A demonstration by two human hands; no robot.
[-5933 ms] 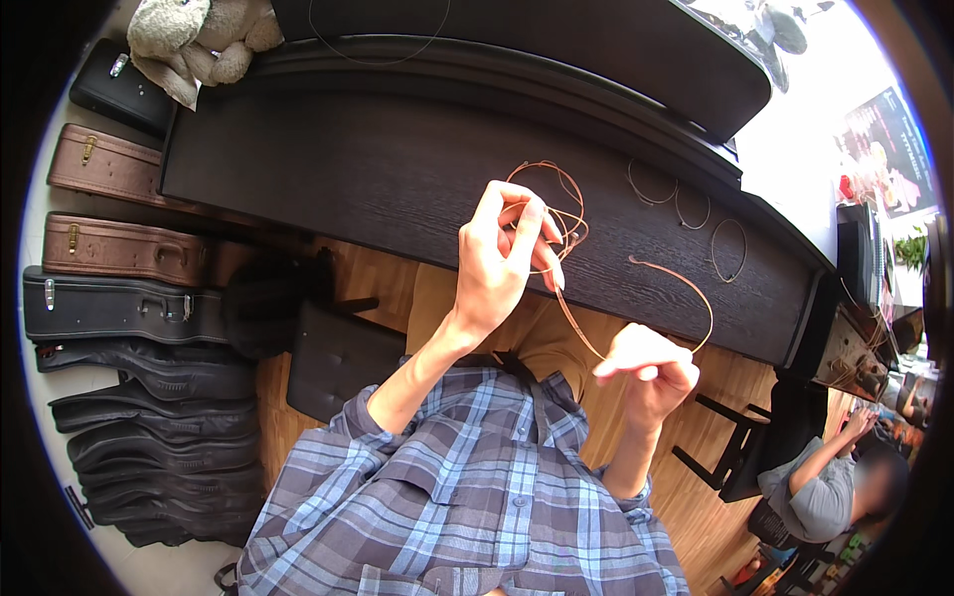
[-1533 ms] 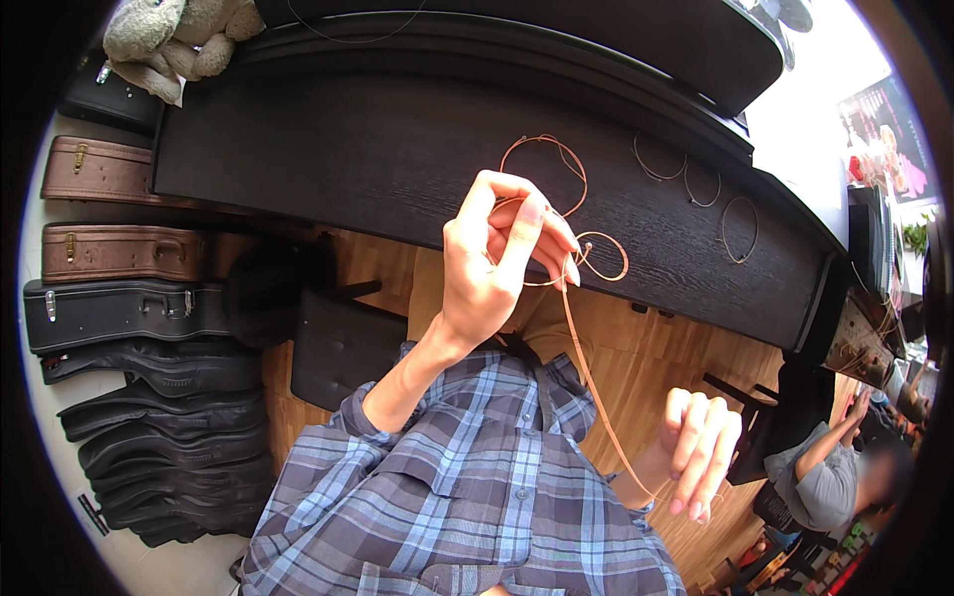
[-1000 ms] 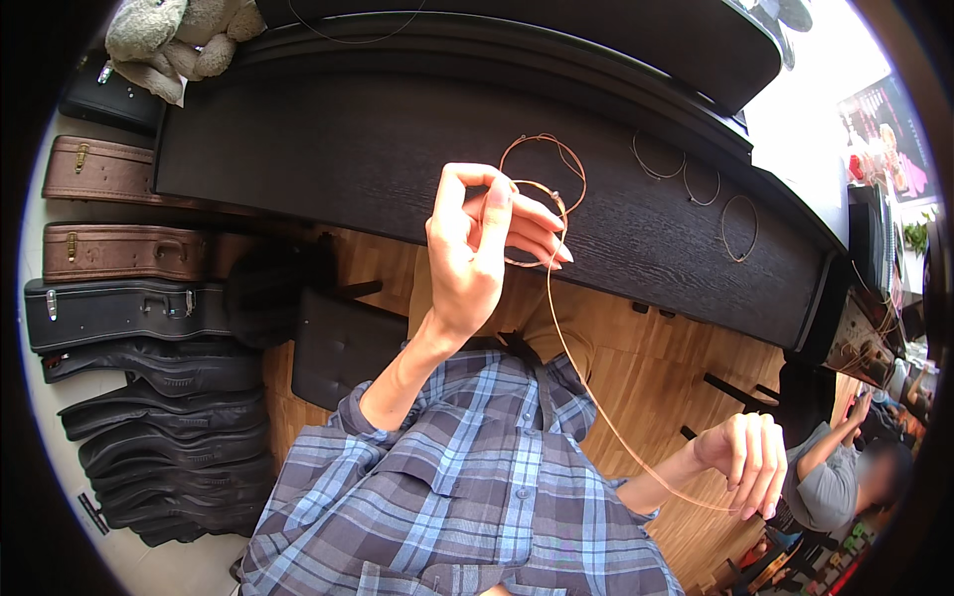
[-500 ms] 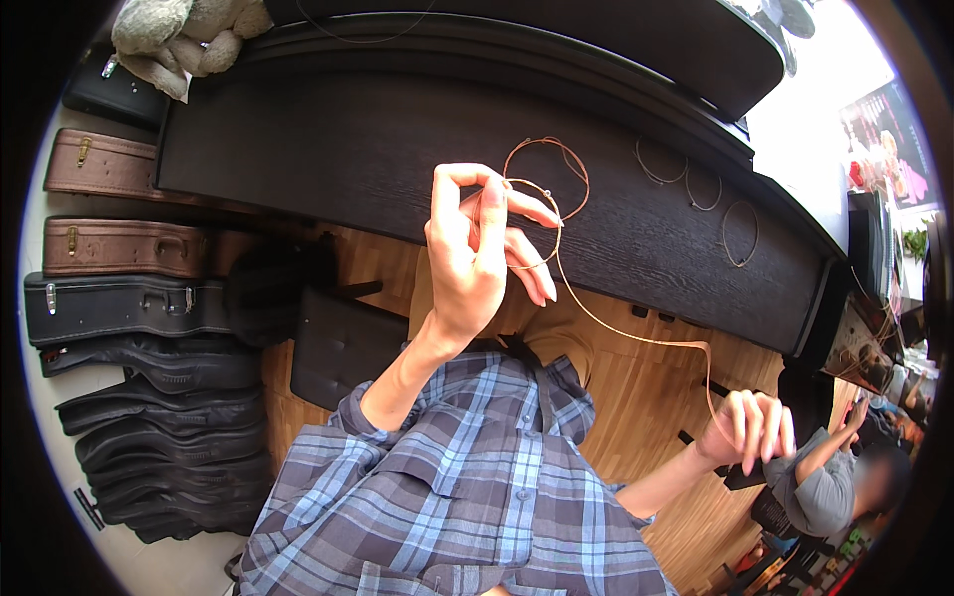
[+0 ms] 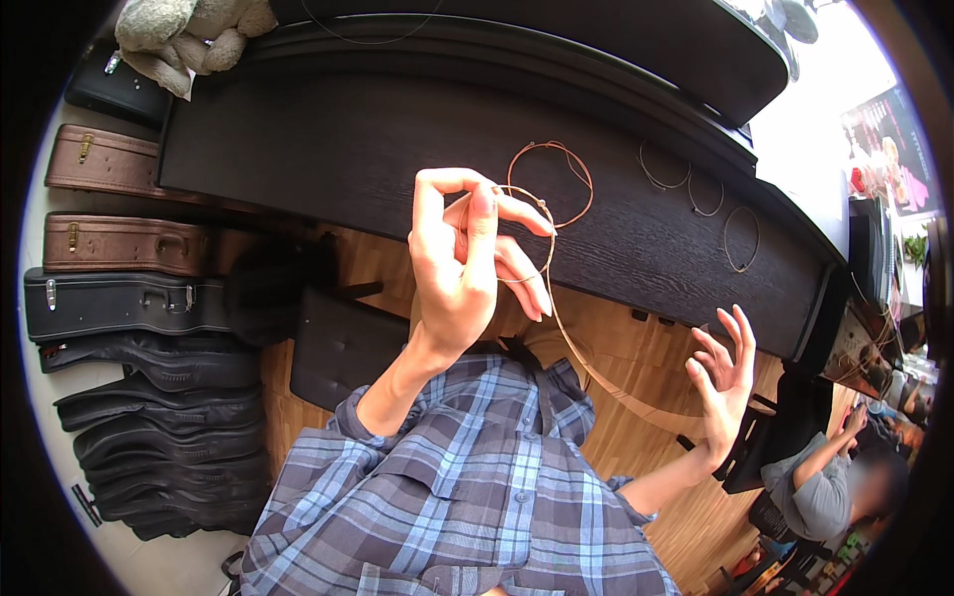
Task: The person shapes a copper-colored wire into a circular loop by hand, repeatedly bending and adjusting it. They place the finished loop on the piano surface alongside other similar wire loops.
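Note:
My left hand (image 5: 455, 263) is raised over the front edge of a black wooden piano-like surface (image 5: 328, 149), pinching a loosely coiled bronze-coloured guitar string (image 5: 546, 263) between thumb and fingers. The string's loose length hangs rightward from the coil in a curve. Its far part is smeared by motion and ends by the palm of my right hand (image 5: 723, 382). That hand is held up with fingers apart, gripping nothing that I can see. Behind my left fingers, another copper-coloured string coil (image 5: 591, 187) lies on the black surface.
More thin coils (image 5: 741, 240) rest toward the surface's right end. Instrument cases (image 5: 129, 241) and black soft bags (image 5: 164, 417) stack up at left, beside a black padded bench (image 5: 348, 348). A grey plush toy (image 5: 189, 35) sits far left. Another person (image 5: 820, 487) is at lower right.
My right hand has risen and opened from a curled grip. The string's loose length now swings in a blurred arc. My left hand has shifted slightly left, still holding the coil.

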